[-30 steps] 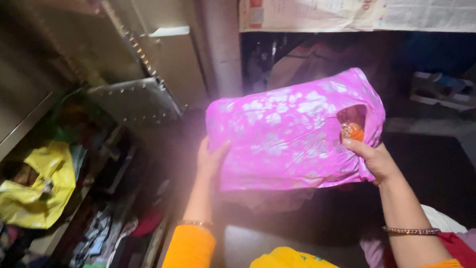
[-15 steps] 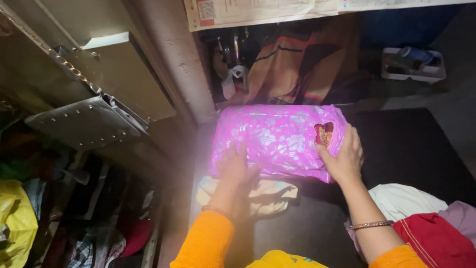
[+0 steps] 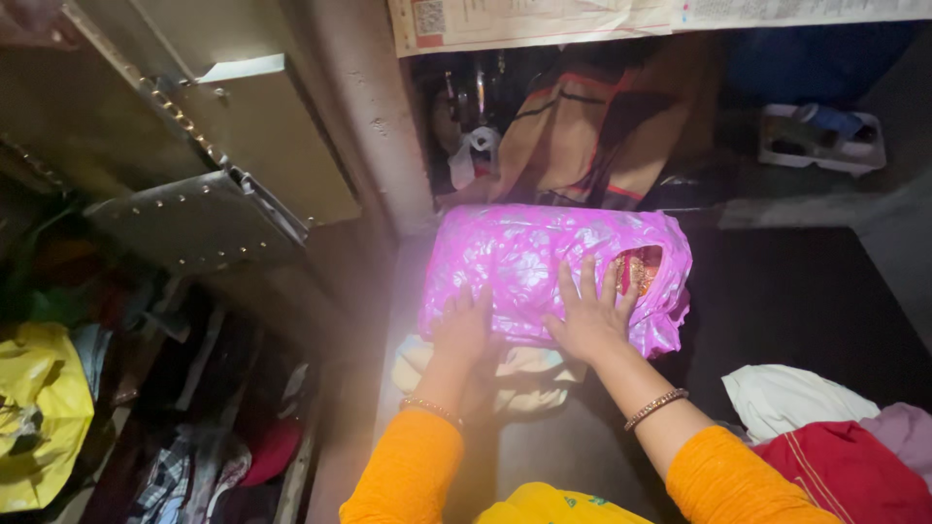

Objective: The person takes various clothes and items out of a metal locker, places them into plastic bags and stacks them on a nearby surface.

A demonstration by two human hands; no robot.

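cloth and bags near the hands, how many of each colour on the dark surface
Pink: 1, the pink plastic bag under the left hand and right hand
Cream: 1, folded cream cloth
White: 1, white cloth
Red: 1, red cloth
Pale purple: 1, pale purple cloth
Total: 5

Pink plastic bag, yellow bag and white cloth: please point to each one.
pink plastic bag [image 3: 515, 262], head view, upper left of its surface
yellow bag [image 3: 39, 417], head view, its middle
white cloth [image 3: 791, 398], head view, its middle
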